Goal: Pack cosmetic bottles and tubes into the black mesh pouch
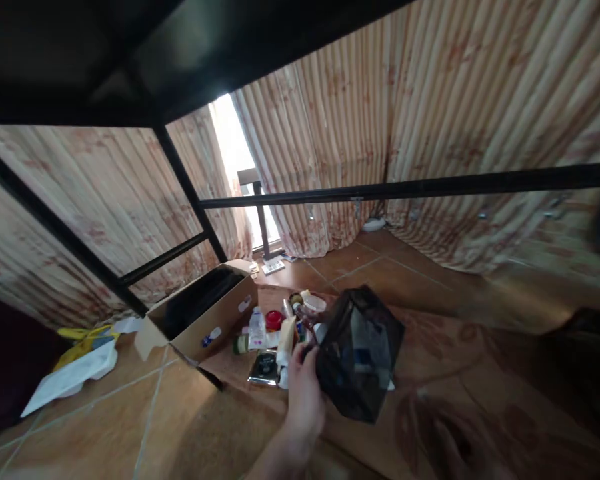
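Observation:
My left hand (305,393) reaches in from the bottom edge, its fingers closed on the left side of a dark see-through pouch (363,353). Pale and bluish shapes show through the pouch wall, but I cannot make out what they are. Just left of my hand lies a cluster of small toiletries: a cream tube (286,341), a clear bottle (257,328), a red round jar (274,320) and a black square compact-like case (266,367). They lie on a brown patterned cloth (430,387). My right hand is out of view.
An open cardboard box (220,320) with dark contents stands to the left. Black metal frame bars (405,190) cross ahead, under a dark surface overhead. White packaging (73,377) and a yellow bag (77,340) lie on the tiled floor. Striped curtains (330,133) hang behind.

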`<state>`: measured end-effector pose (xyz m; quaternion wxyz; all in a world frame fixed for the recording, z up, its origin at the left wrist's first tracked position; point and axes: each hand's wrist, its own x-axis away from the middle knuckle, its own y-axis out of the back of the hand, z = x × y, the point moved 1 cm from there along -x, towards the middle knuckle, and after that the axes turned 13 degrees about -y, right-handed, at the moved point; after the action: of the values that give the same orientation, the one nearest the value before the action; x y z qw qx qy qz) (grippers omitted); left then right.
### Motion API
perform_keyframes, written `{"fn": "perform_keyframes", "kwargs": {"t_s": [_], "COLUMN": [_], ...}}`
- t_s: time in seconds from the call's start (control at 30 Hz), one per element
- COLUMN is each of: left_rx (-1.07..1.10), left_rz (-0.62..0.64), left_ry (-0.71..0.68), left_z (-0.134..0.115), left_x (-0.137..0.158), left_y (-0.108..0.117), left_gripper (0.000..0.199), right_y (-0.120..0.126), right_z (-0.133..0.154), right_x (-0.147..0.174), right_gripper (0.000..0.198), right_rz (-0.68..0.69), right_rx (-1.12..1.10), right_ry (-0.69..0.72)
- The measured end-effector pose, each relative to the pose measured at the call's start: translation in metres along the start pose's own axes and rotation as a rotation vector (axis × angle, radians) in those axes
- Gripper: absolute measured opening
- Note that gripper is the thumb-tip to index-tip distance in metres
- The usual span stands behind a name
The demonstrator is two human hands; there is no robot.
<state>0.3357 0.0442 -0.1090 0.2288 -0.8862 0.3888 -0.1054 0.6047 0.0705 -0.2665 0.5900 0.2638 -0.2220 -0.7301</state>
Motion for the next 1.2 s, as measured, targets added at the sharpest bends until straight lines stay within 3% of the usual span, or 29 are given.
{"fn": "perform_keyframes", "kwargs": {"t_s": [0.07, 0.17, 0.3, 0.47, 0.73, 0.83, 0.97, 1.03, 1.2], "left_rx": [-0.068, -0.174, -0.213, -0.225, -0.254, -0.272, -0.46, -0.52, -0.63], "left_rz": [0.038, 0.146, 0.32, 0.533, 0.684, 0.835, 1.041, 1.08, 1.007], "left_ry": [0.014, 0.042, 0.081, 0.078, 0.072, 0.056, -0.057, -0.095, -0.228], "left_z": [0.03, 0.055, 0.063, 0.06, 0.054, 0.052, 0.063, 0.076, 0.105], "left_x": [0.024, 0.047, 0.065, 0.073, 0.07, 0.078, 0.087, 0.087, 0.078], "left_y": [-0.012, -0.024, -0.033, -0.034, -0.037, -0.036, -0.027, -0.022, -0.013], "left_gripper": [0.021, 0.02, 0.024, 0.036, 0.048, 0.066, 0.096, 0.095, 0.074], "right_y": [0.008, 0.019, 0.024, 0.023, 0.026, 0.028, 0.03, 0.031, 0.032], "right_z": [0.007, 0.023, 0.035, 0.035, 0.038, 0.041, 0.044, 0.044, 0.047], "right_x": [0.004, 0.009, 0.01, 0.006, 0.004, 0.006, 0.008, 0.008, 0.008], "right_gripper": [0.04, 0.04, 0.042, 0.046, 0.045, 0.041, 0.039, 0.038, 0.032], "right_rz": [0.037, 0.042, 0.045, -0.056, -0.096, -0.086, -0.058, -0.054, -0.055], "right_rx": [-0.049, -0.127, -0.24, -0.357, -0.513, -0.584, -0.637, -0.61, -0.575], "right_ry": [-0.082, -0.24, -0.321, -0.411, -0.384, -0.352, -0.301, -0.287, -0.265]}}
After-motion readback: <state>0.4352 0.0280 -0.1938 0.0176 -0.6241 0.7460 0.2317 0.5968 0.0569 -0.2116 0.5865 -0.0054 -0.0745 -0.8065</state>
